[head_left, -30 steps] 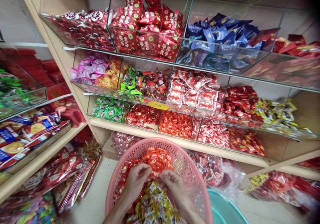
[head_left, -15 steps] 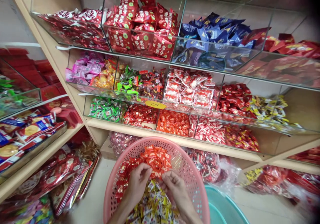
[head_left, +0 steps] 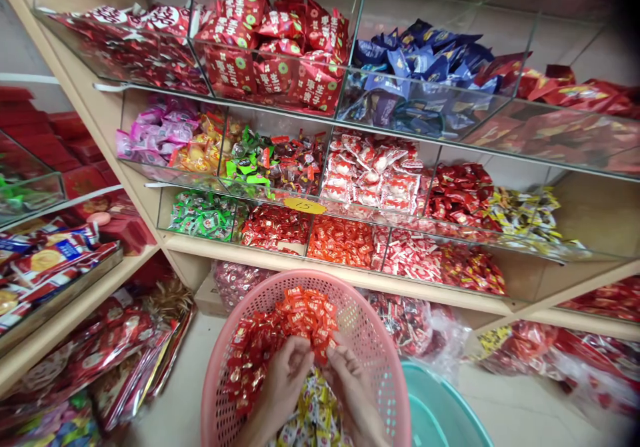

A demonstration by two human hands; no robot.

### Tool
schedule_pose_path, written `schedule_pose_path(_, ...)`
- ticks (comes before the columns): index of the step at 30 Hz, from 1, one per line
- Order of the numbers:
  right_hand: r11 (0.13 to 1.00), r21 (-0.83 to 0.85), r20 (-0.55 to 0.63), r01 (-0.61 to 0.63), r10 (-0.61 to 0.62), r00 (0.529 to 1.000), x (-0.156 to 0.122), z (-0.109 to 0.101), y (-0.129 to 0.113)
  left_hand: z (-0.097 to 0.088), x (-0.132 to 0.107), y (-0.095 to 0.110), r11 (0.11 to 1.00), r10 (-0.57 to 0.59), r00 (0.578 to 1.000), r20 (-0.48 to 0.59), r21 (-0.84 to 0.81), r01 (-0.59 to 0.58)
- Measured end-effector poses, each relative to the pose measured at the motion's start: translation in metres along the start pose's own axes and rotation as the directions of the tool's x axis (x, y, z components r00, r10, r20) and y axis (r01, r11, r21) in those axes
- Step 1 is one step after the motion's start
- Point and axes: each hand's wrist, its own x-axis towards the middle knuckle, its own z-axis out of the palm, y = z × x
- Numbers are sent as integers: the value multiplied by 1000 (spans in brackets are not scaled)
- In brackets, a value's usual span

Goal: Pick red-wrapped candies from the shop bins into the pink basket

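Both hands are inside a pink perforated plastic basket [head_left: 220, 340]. My left hand [head_left: 290, 374] has thumb and fingers pinched at the lower edge of the orange-red wrapped candies [head_left: 305, 310]. My right hand [head_left: 350, 377] is closed beside it, curled fingertips touching the same candies; what either pinch holds is hidden. Darker red wrapped candies [head_left: 245, 374] fill the basket's left side. Yellow-and-white wrapped candies [head_left: 317, 414] lie below and between the wrists.
A shelf of clear bins [head_left: 345, 264] with sorted candies stands ahead, bearing a yellow price tag [head_left: 304, 204]. At right on the floor are a teal tub [head_left: 450, 407] and plastic bags of candy [head_left: 400, 320]. Shiny red packages [head_left: 110, 340] lie at left.
My hands have shifted slightly down and stay close together at the orange-red candies. The camera view has moved a little, so the shelf appears further left and slightly higher.
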Motion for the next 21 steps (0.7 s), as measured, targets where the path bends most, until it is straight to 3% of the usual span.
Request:
schedule_pose_path(4, 938, -329, 163, 112, -60, 985, 0, -8, -15, -9, 5, 9, 994, 24, 999, 42, 103, -29)
schedule_pose_path(8, 867, -460, 306, 191, -48, 951, -9, -4, -23, -12, 8, 17, 985, 34, 987, 160, 164, -60)
schedule_pose_path(11, 886, -434, 313, 163, -22, 950, -11, -4, -19, -11, 7, 13, 990, 6, 983, 181, 137, -31)
schedule_pose_path(17, 953, -303, 173, -12, 67, 983, -8, -14, -2, -11, 7, 9, 997, -75, 992, 101, 13, 74)
schedule_pose_path(21, 976, -210, 142, -49, 80, 987, -11, -14, -5, -10, 8, 11, 993, -109, 988, 111, -39, 114)
